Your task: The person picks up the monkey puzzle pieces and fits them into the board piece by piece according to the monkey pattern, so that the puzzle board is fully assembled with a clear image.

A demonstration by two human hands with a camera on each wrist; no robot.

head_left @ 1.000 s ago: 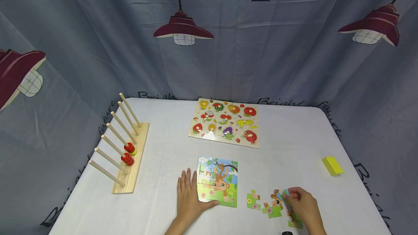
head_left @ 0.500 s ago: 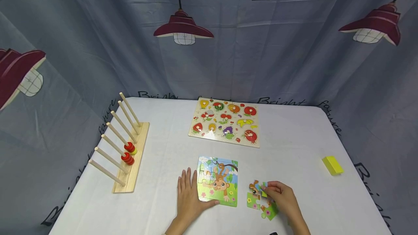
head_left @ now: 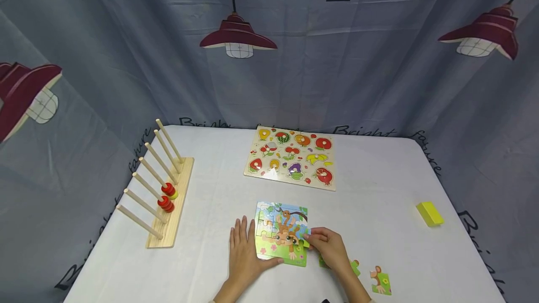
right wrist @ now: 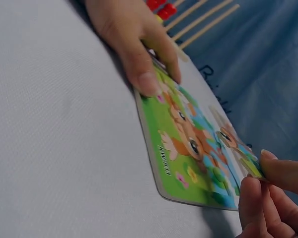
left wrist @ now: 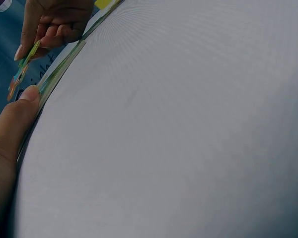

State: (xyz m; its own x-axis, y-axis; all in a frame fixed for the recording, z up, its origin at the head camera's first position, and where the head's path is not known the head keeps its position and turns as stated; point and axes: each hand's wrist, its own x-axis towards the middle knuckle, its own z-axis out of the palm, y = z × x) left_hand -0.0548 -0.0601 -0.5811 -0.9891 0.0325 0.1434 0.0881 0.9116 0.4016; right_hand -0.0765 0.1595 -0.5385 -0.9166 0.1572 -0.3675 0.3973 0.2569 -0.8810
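A square monkey jigsaw puzzle (head_left: 273,216) lies on the white table. My left hand (head_left: 246,255) lies along its left side, fingers straight, with the thumb (right wrist: 148,83) resting on the bottom edge. My right hand (head_left: 330,248) pinches a jigsaw piece (right wrist: 231,141) between thumb and fingers. That piece, printed with a monkey's eye and blue and green parts, hovers over the puzzle's right side, and the left wrist view shows it tilted above the surface. Partly behind the right hand and wrist lie green jigsaw pieces (head_left: 355,267). Another loose piece (head_left: 381,281) lies farther right.
Behind the jigsaw lies a wooden fruit peg puzzle (head_left: 290,158). To the left stands a wooden rack (head_left: 182,191) with several upright pegs, two bearing red rings (head_left: 166,204). A yellow block (head_left: 430,214) is near the right table edge. Grey curtain (head_left: 290,83) surrounds the table.
My right hand has carried the pinched piece leftward from the loose pieces to above the puzzle's right side. My left hand has stayed in place.
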